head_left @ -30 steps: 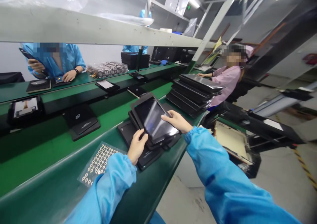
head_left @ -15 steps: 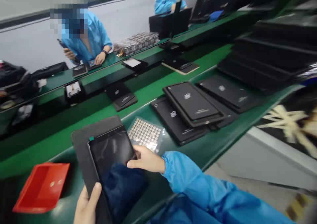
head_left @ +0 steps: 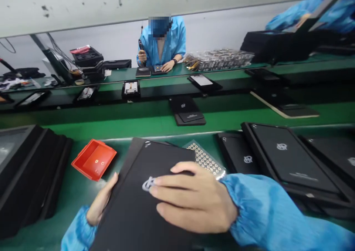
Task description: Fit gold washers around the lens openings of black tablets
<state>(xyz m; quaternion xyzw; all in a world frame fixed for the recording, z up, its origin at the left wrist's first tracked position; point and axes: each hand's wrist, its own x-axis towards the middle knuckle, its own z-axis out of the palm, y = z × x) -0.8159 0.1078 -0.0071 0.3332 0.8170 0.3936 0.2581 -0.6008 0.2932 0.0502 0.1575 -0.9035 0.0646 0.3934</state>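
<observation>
Black matte tablet case fills the nearest part of the view, back facing up and apparently tilted off the green conveyor belt. Right hand lies across that back, its fingers flat and only narrowly spread, with the tips on a pale logo; this looks like steadying pressure, not a pinch. Left hand meets the case's left long edge, its fingers hidden beneath, so their curl cannot be told; it seems placed to take the weight from below. Blue cuffed sleeves cover both forearms.

Touching the case's far edge, a clear sheet of small metal rings lies partly beneath it, within easy reach. Left of the case sits a shallow red plastic tray, with a stack of black tablets beyond it. Right of the case, more black tablets lie overlapped, backs up, as if staged in order. Beyond the case, a co-worker in blue grips an upright screwdriver, beside a tray of clear-packed parts
</observation>
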